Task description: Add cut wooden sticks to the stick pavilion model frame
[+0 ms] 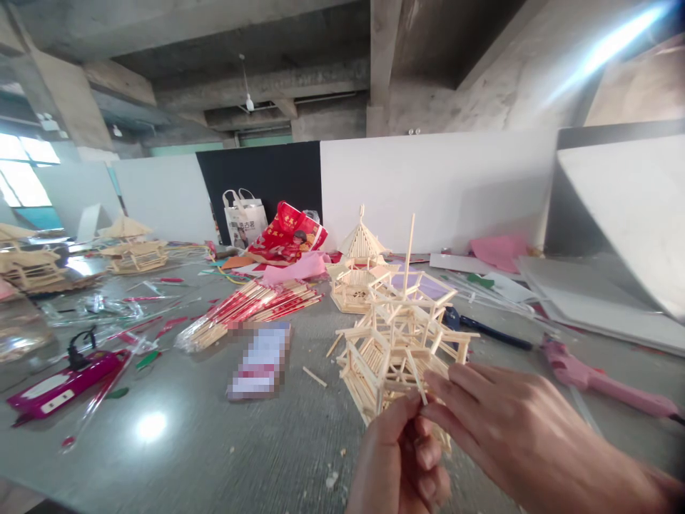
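Low in the head view, my left hand [399,457] is closed, its thumb and curled fingers at the lower end of a thin wooden stick [415,373]. From the right, my right hand [514,421] pinches the same end, fingertips close to my left thumb. Just beyond my hands stands a pavilion-like model frame [374,350] built of pale sticks, with an upright stick [409,250] rising from it. My hands hide its near right part. Whether the held stick touches the frame I cannot tell.
Behind the frame stands a roofed stick pavilion [364,246]. Left lie a phone [260,360], bundled sticks in wrappers [251,310] and a magenta power strip [67,385]. On the right are a pink glue gun [599,382], a dark-handled tool [492,332] and white boards [599,300].
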`<control>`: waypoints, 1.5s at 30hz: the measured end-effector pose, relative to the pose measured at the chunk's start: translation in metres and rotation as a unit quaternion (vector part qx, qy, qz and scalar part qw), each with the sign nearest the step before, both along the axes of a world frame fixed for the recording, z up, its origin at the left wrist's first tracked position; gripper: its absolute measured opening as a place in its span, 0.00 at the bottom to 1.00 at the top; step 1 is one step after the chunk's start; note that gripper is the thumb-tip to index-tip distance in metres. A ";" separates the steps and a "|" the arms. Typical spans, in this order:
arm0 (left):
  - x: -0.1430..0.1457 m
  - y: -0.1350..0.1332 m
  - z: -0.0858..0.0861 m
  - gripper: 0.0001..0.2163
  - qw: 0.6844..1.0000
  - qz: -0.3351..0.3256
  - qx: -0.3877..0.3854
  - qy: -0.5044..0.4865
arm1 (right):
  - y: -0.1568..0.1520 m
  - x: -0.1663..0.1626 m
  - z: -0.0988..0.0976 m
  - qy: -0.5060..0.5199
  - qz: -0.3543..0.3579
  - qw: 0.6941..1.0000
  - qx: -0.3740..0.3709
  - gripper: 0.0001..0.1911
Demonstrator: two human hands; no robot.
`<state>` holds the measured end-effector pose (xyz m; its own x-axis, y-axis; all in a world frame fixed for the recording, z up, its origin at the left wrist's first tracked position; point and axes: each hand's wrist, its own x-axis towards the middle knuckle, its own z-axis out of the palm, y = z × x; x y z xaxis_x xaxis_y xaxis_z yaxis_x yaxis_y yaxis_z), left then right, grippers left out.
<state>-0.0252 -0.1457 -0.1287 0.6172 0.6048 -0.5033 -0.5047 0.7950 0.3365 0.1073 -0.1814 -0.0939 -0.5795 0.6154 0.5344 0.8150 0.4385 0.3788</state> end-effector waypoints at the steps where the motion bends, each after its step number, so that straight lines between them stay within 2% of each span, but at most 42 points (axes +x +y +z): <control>1: 0.000 0.000 0.000 0.13 1.000 0.001 0.002 0.000 | 0.000 0.000 0.000 -0.003 -0.003 1.000 0.002 0.17; 6: -0.001 0.001 0.003 0.15 1.000 0.001 0.003 0.021 | 0.002 -0.002 0.000 -0.016 -0.021 0.999 0.022 0.19; 10: -0.002 0.002 0.002 0.13 0.999 -0.025 0.025 0.040 | 0.003 -0.002 -0.002 -0.019 -0.027 0.999 0.028 0.19; 17: -0.003 -0.001 0.002 0.14 0.997 -0.034 0.038 0.058 | 0.002 -0.002 -0.003 -0.011 -0.062 0.998 -0.002 0.14; 22: -0.004 -0.001 0.002 0.13 0.997 -0.028 0.036 0.061 | 0.001 -0.003 -0.003 -0.013 -0.058 0.998 0.006 0.07; 28: -0.003 0.000 0.001 0.13 0.998 -0.010 0.016 0.054 | 0.001 -0.001 -0.003 -0.020 -0.073 0.997 0.003 0.05; 33: -0.005 0.001 -0.003 0.14 0.998 -0.017 0.022 0.058 | 0.002 -0.003 -0.004 -0.038 -0.085 0.996 0.010 0.08; 39: -0.007 0.000 -0.010 0.15 0.996 -0.042 0.059 0.056 | 0.004 -0.004 -0.002 -0.033 -0.084 0.995 0.032 0.16; 45: -0.008 0.003 -0.021 0.17 0.994 -0.060 0.088 0.025 | 0.005 -0.006 -0.001 -0.034 -0.092 0.995 0.027 0.17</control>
<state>-0.0329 -0.1431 -0.1498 0.6669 0.6093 -0.4290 -0.3885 0.7756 0.4975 0.1017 -0.1767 -0.0945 -0.4950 0.6863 0.5329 0.8515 0.2611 0.4548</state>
